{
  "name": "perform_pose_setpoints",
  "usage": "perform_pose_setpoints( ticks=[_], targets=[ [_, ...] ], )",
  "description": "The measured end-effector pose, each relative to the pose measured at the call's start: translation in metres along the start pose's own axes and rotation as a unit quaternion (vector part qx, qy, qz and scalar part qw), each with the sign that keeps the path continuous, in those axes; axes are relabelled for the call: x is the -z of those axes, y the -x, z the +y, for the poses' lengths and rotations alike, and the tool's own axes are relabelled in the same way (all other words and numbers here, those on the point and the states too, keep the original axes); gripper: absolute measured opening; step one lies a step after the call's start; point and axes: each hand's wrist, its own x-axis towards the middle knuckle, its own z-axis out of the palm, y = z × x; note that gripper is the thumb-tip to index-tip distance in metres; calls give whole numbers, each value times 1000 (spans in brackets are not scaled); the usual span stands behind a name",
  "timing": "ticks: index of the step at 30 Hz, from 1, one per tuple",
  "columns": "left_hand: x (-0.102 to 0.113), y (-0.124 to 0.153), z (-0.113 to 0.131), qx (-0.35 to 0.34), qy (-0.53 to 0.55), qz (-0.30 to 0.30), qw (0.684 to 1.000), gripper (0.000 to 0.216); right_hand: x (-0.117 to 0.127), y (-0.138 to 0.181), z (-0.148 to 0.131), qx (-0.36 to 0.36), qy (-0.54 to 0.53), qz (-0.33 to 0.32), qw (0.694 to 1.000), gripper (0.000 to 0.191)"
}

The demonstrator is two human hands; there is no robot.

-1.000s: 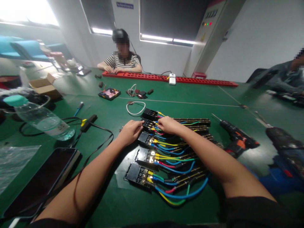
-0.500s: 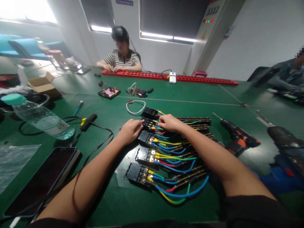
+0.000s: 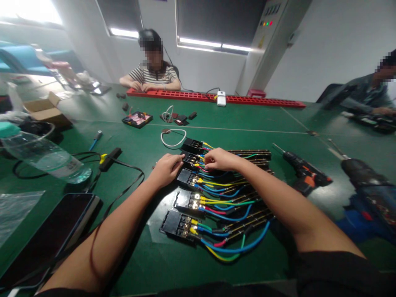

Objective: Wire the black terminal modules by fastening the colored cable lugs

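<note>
Several black terminal blocks (image 3: 173,222) lie in a column on the green table, with blue, yellow, green and red wires (image 3: 225,201) running from their right ends to long dark strips (image 3: 252,153). My left hand (image 3: 167,170) is closed at the left end of the second block from the back (image 3: 192,159), its thumb and forefinger pressed on the black housing. Over the right end of that same block, my right hand (image 3: 218,160) pinches at the wire ends by the terminals. The fingers hide which wire they hold.
To the right lie a black-and-orange power screwdriver (image 3: 306,171) and a blue-and-black drill (image 3: 368,194). A water bottle (image 3: 46,154), a phone (image 3: 49,235) and a black cable (image 3: 133,167) are at left. Behind are a red slotted rail (image 3: 185,95) and two people at work.
The whole view has shifted slightly, so things sit a little further left. My left hand stays on the block; my right hand has moved very little at the wire ends.
</note>
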Motion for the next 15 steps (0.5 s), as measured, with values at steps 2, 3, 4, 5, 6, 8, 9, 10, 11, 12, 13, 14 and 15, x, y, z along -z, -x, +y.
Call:
perform_pose_setpoints(
  ticks=[2, 3, 4, 5, 6, 8, 9, 10, 11, 12, 13, 14, 15],
  targets=[
    [0, 0, 0, -2, 0, 0, 1000, 21, -4, 0, -1, 16, 17, -3, 1000, 9],
    [0, 0, 0, -3, -1, 1, 1000, 21, -5, 0, -2, 22, 27, 0, 999, 10],
    [0, 0, 0, -4, -1, 2, 1000, 21, -5, 0, -1, 23, 33, 6, 999, 12],
    [0, 0, 0, -4, -1, 3, 1000, 21, -5, 0, -1, 20, 35, 14, 999, 13],
    [0, 0, 0, -4, -1, 4, 1000, 20, -4, 0, 0, 12, 33, 23, 999, 14],
    [0, 0, -1, -5, 1, 6, 1000, 20, -1, 1, 3, -8, 19, 40, 999, 15],
    [0, 0, -1, -6, 1, 8, 1000, 20, 0, 1, 5, -18, 11, 47, 999, 15],
    [0, 1, -1, -7, 2, 10, 1000, 20, 2, 2, 6, -27, 3, 52, 998, 15],
    [-1, 1, -2, -9, 3, 11, 1000, 20, 3, 2, 8, -32, -6, 56, 998, 15],
    [-1, 1, -2, -10, 4, 12, 1000, 20, 4, 2, 10, -36, -14, 58, 998, 16],
    [-1, 1, -2, -11, 4, 12, 1000, 20, 5, 2, 11, -37, -24, 58, 997, 16],
    [-1, 1, -3, -11, 5, 12, 1000, 20, 6, 1, 13, -37, -35, 58, 997, 16],
    [-1, 1, -3, -11, 6, 11, 1000, 20, 7, 1, 16, -35, -49, 56, 997, 16]
  ],
)
